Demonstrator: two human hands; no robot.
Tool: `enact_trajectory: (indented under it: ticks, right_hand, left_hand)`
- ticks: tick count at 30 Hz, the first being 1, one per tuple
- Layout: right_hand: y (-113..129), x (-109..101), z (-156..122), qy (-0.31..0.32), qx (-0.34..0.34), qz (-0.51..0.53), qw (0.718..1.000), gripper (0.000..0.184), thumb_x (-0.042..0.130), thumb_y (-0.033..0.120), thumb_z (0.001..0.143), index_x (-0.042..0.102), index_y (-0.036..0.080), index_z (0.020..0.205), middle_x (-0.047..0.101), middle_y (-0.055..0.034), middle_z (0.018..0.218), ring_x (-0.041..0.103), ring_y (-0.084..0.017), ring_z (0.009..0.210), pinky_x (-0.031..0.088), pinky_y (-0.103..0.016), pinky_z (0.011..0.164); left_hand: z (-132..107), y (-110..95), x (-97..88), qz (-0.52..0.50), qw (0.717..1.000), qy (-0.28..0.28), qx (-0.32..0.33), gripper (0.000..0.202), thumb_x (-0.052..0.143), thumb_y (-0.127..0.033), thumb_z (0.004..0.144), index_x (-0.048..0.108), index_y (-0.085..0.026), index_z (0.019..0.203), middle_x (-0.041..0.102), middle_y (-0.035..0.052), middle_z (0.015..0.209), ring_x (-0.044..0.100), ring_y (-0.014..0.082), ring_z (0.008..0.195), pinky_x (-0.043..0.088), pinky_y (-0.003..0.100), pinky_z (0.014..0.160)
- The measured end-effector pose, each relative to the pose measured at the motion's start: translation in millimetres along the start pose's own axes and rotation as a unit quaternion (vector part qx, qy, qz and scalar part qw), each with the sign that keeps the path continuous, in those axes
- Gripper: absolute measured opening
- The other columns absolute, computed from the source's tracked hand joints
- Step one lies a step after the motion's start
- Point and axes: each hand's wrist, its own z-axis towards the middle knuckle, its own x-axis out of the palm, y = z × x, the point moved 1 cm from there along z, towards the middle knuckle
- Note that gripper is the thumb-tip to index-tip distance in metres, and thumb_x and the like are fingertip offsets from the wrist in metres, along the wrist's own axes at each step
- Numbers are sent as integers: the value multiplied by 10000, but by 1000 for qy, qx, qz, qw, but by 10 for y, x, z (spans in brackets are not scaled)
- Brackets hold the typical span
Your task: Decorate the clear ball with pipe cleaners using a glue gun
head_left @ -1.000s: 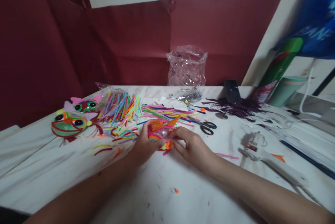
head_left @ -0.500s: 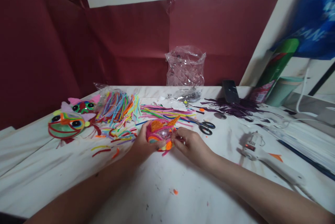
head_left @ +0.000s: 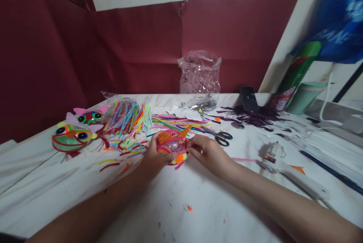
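A small craft face (head_left: 172, 144) of pink and orange pipe cleaners, with orange ears and an orange pom-pom, sits low over the white table (head_left: 181, 197). My left hand (head_left: 151, 158) grips its left side with curled fingers. From the right, my right hand (head_left: 208, 154) pinches its edge with thumb and fingertips. Loose coloured pipe cleaner pieces (head_left: 129, 116) lie just behind it.
Two finished green craft faces (head_left: 72, 137) lie at the left. Black scissors (head_left: 222, 137) rest right of my hands, and a white glue gun (head_left: 283, 167) lies further right. A clear plastic bag (head_left: 200, 72), a phone (head_left: 248, 99) and purple scraps (head_left: 255, 116) sit at the back.
Both hands and the craft face have shifted slightly away from me and the face has turned a little. My right fingers have moved along its right edge.
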Motion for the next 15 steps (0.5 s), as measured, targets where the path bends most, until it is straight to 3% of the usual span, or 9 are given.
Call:
enact_trajectory:
  ticks: [6,11,15]
  right_hand:
    - [5,9,-9,4,-69,-23,997,140,578,79,833,587,187,744,626,-28,719,575,-152,661,442,-243,609]
    - [17,58,-31,10,-25,-21,999,160,581,70,812,562,194,713,596,-5,684,541,-142,616,404,-230,555]
    - [43,51,-29,17,17,-18,1000,189,575,21,762,556,193,686,595,7,663,518,-128,575,372,-220,532]
  left_hand:
    - [-24,-36,-2,15,1000,24,-13,782,768,-292,556,439,-192,1259,636,109,1187,604,294,1092,487,432,931]
    - [-7,33,5,7,999,37,4,764,788,-296,555,451,-192,1233,654,94,1128,604,292,1092,481,416,929]
    - [6,66,4,14,999,47,2,694,754,-335,633,449,-188,1238,642,106,1145,608,286,1086,487,404,915]
